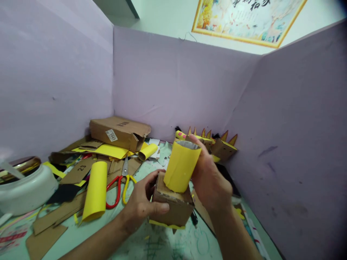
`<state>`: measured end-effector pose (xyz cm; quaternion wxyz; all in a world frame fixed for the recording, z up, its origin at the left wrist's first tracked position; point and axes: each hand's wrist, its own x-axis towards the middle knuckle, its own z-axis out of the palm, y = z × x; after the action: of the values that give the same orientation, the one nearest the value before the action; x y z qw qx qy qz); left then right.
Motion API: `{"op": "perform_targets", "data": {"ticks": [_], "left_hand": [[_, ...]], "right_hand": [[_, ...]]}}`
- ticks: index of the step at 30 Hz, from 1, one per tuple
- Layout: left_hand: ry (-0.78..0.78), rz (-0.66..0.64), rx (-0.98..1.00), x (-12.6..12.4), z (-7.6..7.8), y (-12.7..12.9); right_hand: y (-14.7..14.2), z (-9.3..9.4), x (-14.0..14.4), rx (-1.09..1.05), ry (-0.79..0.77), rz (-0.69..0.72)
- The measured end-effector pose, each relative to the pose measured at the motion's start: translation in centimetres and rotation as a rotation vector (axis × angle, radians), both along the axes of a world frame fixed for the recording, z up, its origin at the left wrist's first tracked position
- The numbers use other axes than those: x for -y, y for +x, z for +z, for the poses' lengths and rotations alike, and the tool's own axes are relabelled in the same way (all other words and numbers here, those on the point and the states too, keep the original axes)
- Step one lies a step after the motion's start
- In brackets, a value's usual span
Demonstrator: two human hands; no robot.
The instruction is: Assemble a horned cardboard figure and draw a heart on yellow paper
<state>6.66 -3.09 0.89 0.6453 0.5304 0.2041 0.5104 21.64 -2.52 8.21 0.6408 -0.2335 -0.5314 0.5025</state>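
We press a yellow paper tube (181, 167) onto a small cardboard box (173, 206): our right hand (210, 180) wraps the tube, our left hand (141, 204) clamps the box. Scissors (121, 182) lie left of the box; joining looks unfinished.

Craft booth: lilac partition walls (173, 83), cardboard scraps (54, 213), scissors (123, 182).

Both bare arms are reaching in from the bottom and meeting in the middle. The left hand (142, 204) is curling in, with its thumb lying flat across the front and its fingers tucked behind. The right hand (210, 178) is sitting higher, its fingers bending round and its wrist tipping up.
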Motion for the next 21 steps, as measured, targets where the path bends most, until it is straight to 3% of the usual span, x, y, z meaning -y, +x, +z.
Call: {"op": "perform_targets", "data": {"ticks": [3, 5, 7, 9, 11, 14, 16, 21], "left_hand": [[0.035, 0.074, 0.02, -0.5, 0.8, -0.9], [0.093, 0.214, -0.007, -1.1, 1.0, -1.7], [0.218, 0.439, -0.1, -1.9, 0.9, -2.4], [0.433, 0.684, -0.237, -2.7, 0.6, -3.1], [0.693, 0.837, -0.342, -3.3, 0.0, -3.8], [0.987, 0.84, -0.414, -4.0, -1.2, -4.6], [1.053, 0.785, -0.447, -4.3, -2.1, -5.1], [1.105, 0.701, -0.48, -4.7, -3.2, -5.6]], "right_hand": [[1.3, 0.8, 0.2, 0.036, 0.063, -0.094], [2.1, 0.7, -0.3, 0.095, -0.047, -0.206], [2.4, -0.1, -1.2, 0.184, -0.228, -0.257], [2.2, -1.3, -2.1, 0.245, -0.373, -0.168], [1.6, -2.5, -2.7, 0.238, -0.464, -0.002], [0.6, -3.4, -2.9, 0.199, -0.554, 0.251], [0.1, -3.5, -2.7, 0.209, -0.567, 0.367], [-0.7, -3.1, -2.1, 0.222, -0.541, 0.394]]}}
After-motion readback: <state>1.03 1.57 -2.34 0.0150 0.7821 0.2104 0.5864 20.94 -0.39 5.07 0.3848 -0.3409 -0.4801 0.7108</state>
